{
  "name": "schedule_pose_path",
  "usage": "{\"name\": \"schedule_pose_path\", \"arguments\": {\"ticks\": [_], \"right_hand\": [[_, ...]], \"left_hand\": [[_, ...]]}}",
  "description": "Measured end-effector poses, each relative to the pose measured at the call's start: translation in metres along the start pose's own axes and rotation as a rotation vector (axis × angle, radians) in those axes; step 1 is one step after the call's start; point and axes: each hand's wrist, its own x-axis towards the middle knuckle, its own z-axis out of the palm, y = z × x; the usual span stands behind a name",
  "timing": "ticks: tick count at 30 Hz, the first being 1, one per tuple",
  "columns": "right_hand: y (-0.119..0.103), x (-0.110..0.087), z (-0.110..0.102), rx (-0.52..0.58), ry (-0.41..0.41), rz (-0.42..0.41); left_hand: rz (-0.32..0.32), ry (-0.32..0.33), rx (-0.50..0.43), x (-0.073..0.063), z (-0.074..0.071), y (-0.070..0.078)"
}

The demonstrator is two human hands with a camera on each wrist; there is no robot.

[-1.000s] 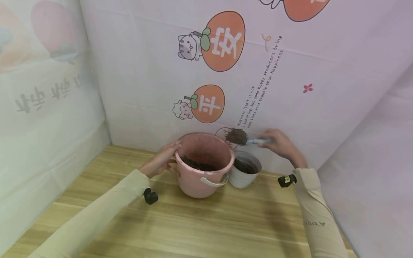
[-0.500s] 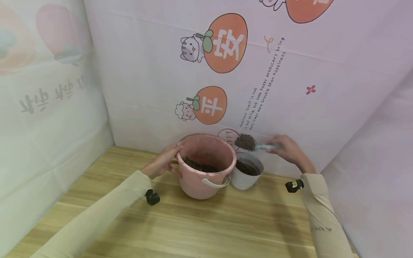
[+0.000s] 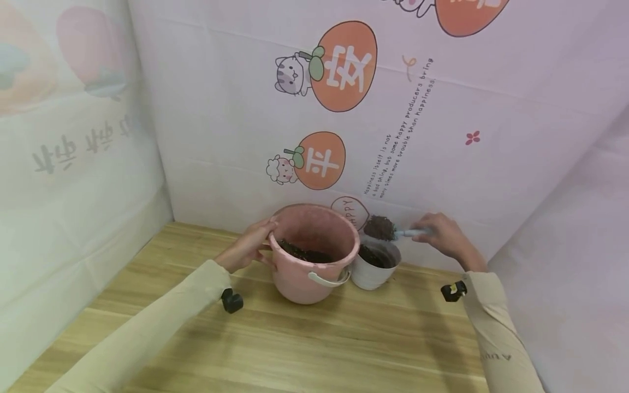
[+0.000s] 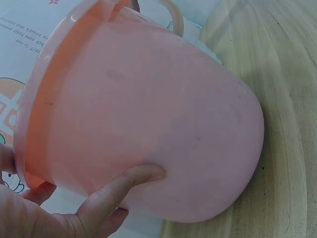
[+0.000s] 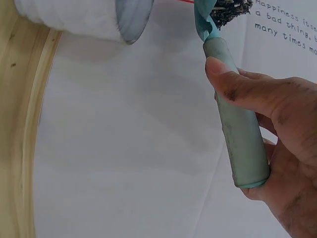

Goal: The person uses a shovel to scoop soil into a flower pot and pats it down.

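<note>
Dark soil (image 3: 304, 254) lies inside a pink bucket (image 3: 300, 286), whose white handle hangs down at its front right. My left hand (image 3: 251, 244) grips the bucket at its left rim; in the left wrist view the thumb (image 4: 141, 174) presses along the outer wall. My right hand (image 3: 446, 238) holds a light blue-green hand trowel (image 5: 241, 141) by its handle, thumb laid along the grip. A heap of dark soil (image 3: 379, 228) sits on the trowel's blade, just above the white ribbed pot (image 3: 369, 279). That pot also has soil inside.
Bucket and pot stand side by side on a wooden table (image 3: 295, 349), close to the printed white cloth backdrop (image 3: 236, 109). More cloth walls rise at left (image 3: 83, 207) and right (image 3: 565, 245).
My right hand has moved right and down with the loaded trowel, from beside the bucket's rim to over the white pot. My left hand keeps its hold on the bucket.
</note>
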Motion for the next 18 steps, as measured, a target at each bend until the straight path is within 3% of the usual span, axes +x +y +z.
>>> {"name": "schedule_pose_path", "arguments": {"ticks": [13,18], "right_hand": [[-0.0046,-0.0035,0.0047,-0.227,-0.03,0.068],[-0.0074,-0.0045,0.0049,-0.311,0.01,0.052]], "left_hand": [[0.0,0.004,0.015,-0.0022,-0.0008,-0.0003],[0.009,-0.001,0.011,-0.0012,-0.0013,-0.0015]]}}
